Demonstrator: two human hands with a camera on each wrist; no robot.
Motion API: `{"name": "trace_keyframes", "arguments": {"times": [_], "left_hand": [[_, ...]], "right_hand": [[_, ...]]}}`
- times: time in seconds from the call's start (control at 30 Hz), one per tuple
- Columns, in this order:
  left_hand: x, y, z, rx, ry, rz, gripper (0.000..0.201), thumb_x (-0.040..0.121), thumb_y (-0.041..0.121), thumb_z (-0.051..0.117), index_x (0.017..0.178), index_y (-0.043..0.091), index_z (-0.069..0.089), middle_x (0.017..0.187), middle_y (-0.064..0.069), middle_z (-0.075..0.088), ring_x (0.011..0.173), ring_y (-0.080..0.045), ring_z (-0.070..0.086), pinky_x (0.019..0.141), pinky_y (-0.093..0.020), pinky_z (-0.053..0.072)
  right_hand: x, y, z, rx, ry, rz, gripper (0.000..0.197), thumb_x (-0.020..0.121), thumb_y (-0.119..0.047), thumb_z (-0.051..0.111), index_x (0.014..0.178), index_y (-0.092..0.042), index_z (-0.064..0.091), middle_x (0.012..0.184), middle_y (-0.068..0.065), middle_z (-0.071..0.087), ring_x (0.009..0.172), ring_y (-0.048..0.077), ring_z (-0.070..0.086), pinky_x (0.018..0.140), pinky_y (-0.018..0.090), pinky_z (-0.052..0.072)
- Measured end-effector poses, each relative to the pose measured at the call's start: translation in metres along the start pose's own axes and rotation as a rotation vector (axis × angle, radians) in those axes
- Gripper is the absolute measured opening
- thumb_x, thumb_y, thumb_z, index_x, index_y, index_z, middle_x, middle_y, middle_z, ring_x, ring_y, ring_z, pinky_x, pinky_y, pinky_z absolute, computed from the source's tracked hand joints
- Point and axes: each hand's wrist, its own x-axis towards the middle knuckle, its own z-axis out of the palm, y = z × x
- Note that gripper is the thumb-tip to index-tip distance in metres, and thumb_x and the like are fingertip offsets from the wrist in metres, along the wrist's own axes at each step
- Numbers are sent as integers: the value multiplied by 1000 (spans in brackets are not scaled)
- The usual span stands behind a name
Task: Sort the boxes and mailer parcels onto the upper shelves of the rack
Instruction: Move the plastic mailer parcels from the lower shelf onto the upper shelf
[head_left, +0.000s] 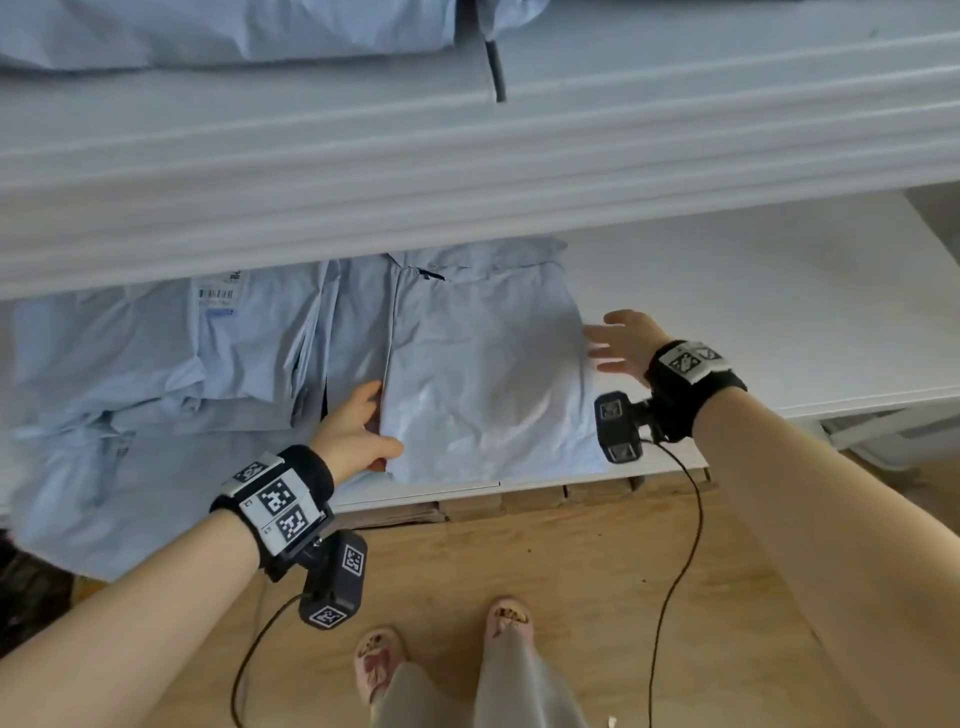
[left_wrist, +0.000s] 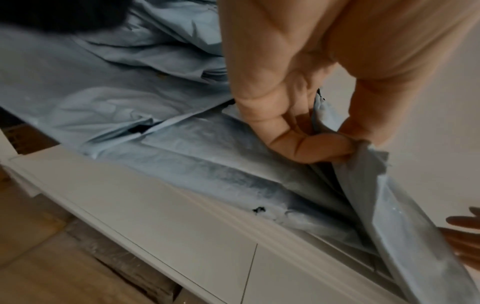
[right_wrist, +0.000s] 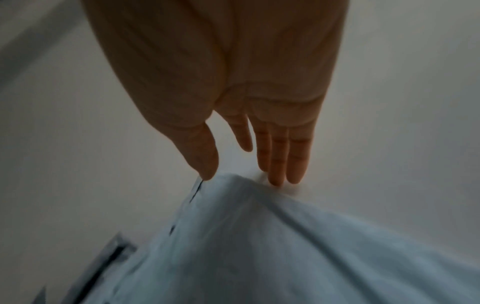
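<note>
A light blue mailer parcel (head_left: 483, 379) lies flat on the white shelf (head_left: 753, 312) of the rack, at the right end of a pile of blue mailers. My left hand (head_left: 358, 431) pinches its left edge between thumb and curled fingers; the left wrist view shows that edge (left_wrist: 369, 164) lifted off the mailer beneath. My right hand (head_left: 621, 340) is at the mailer's right edge with straight fingers (right_wrist: 278, 164); the fingertips touch the edge of the mailer (right_wrist: 259, 246) and hold nothing.
More blue mailers (head_left: 156, 364) are spread over the shelf's left half, one bearing a barcode label (head_left: 215, 296). The upper shelf (head_left: 467, 156) overhangs above and carries other mailers (head_left: 208, 31). Below are a wooden floor (head_left: 545, 571) and my feet.
</note>
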Motion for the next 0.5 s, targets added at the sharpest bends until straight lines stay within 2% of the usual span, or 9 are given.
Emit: {"name": "trace_keyframes", "arguments": {"times": [0.03, 0.1, 0.2, 0.27, 0.33, 0.5], "left_hand": [[1, -1, -1, 7, -16, 1, 82, 75, -12, 66, 142, 23, 35, 113, 3, 64, 99, -22, 64, 62, -33, 56], [2, -2, -1, 21, -40, -4, 76, 77, -9, 68, 140, 22, 39, 112, 5, 63, 101, -20, 63, 65, -31, 56], [5, 0, -2, 4, -32, -1, 48, 83, 9, 71, 127, 20, 53, 113, 1, 67, 101, -20, 66, 77, -34, 57], [5, 4, -2, 14, -5, 24, 28, 88, 23, 67, 115, 20, 61, 109, -1, 71, 98, -18, 68, 84, -36, 55], [6, 7, -1, 43, 25, 31, 26, 91, 30, 63, 113, 16, 63, 107, -2, 71, 98, -19, 67, 89, -39, 53], [7, 7, 1, 54, 27, 38, 25, 87, 18, 68, 111, 13, 65, 106, -5, 71, 97, -21, 67, 90, -41, 53]], "right_hand": [[4, -4, 0, 54, -4, 21, 56, 88, -9, 68, 137, -1, 42, 123, 22, 60, 109, 35, 62, 97, 50, 50], [10, -11, 2, 54, -24, 40, 30, 87, -5, 68, 115, 2, 58, 111, 23, 67, 106, 39, 65, 95, 53, 50], [13, -13, 8, -34, -46, 51, 7, 84, -2, 68, 90, -1, 65, 99, 21, 68, 100, 39, 66, 93, 51, 52], [12, -9, 11, -76, -79, 45, 13, 82, 0, 69, 94, -1, 66, 104, 21, 68, 99, 38, 66, 93, 49, 53], [8, -4, 13, -80, -97, 38, 25, 83, 2, 66, 108, 0, 64, 112, 20, 68, 102, 38, 65, 93, 48, 53], [-21, 11, 4, -38, -73, -28, 32, 86, 7, 60, 118, -2, 62, 112, 14, 65, 104, 34, 62, 92, 44, 52]]}}
